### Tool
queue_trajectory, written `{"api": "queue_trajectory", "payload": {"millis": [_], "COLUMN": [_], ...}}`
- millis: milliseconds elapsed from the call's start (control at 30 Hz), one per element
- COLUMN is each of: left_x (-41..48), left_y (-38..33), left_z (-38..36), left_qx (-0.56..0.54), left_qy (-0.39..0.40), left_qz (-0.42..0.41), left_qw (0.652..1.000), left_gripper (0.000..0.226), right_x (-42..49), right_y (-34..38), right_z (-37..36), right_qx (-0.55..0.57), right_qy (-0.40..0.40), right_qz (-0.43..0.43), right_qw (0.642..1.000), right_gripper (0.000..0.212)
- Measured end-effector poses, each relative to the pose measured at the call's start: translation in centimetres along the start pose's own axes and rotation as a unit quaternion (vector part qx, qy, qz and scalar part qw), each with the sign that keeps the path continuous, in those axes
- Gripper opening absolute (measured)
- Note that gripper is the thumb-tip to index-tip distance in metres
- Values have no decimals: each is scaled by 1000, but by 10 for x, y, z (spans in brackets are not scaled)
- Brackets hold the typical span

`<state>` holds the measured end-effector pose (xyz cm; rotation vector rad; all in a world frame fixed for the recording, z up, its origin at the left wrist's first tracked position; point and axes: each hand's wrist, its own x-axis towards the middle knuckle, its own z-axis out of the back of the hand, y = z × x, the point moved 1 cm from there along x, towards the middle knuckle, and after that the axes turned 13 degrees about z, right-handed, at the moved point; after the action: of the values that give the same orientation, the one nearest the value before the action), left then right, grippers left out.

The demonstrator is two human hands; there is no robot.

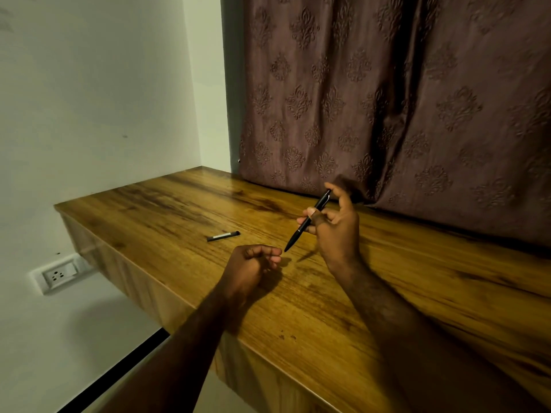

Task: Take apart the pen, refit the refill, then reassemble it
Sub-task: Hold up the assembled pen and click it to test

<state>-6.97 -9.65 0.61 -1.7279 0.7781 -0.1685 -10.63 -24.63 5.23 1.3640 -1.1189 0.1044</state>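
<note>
I am holding the pen (298, 233) up in my right hand (337, 231).
Its tip is slanting down toward my left hand (250, 263), which is resting curled on the table (179, 210); I cannot tell whether it is holding anything. A dark piece (223, 236) is lying just beyond, bare wood around it.
</note>
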Motion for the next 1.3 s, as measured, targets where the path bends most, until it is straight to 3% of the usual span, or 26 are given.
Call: {"api": "queue_trajectory", "payload": {"millis": [100,200,300,467,567,667,733,867,1033,1167,1300], "left_x": [-2,-5,-5,-6,-5,-7,-9,-11,-17,-10,-5], "left_y": [0,-1,-2,-3,-2,-3,-4,-6,-4,4,4], "left_z": [4,-2,-2,-2,3,1,-4,-3,-22,-22,-16], "left_qx": [130,86,125,99,151,93,16,64,-12,-75,-34], "left_qy": [-76,-45,-55,-19,-94,-55,-29,-84,-101,-119,-121], "left_qz": [-80,-53,-51,-8,-75,-46,-11,-53,-28,-26,-46], "left_qw": [985,994,989,995,981,993,999,993,994,990,991], "left_gripper": [27,26,25,28,27,28,26,26,23,24,26], "right_x": [0,0,-1,-2,-2,1,4,11,20,28,35], "right_y": [-1,0,3,5,5,6,9,18,32,36,34], "right_z": [0,0,1,-1,-2,-3,-3,-3,-7,-13,-13], "right_qx": [5,-1,-5,-11,-14,1,43,173,223,258,294], "right_qy": [-3,-7,0,24,22,5,-11,-85,-121,-121,-131], "right_qz": [0,-3,-6,-13,-13,-30,-59,-154,-197,-203,-195], "right_qw": [1000,1000,1000,1000,1000,1000,997,969,947,937,927], "right_gripper": [56,53,53,52,56,58,39,20,56,53,48]}}
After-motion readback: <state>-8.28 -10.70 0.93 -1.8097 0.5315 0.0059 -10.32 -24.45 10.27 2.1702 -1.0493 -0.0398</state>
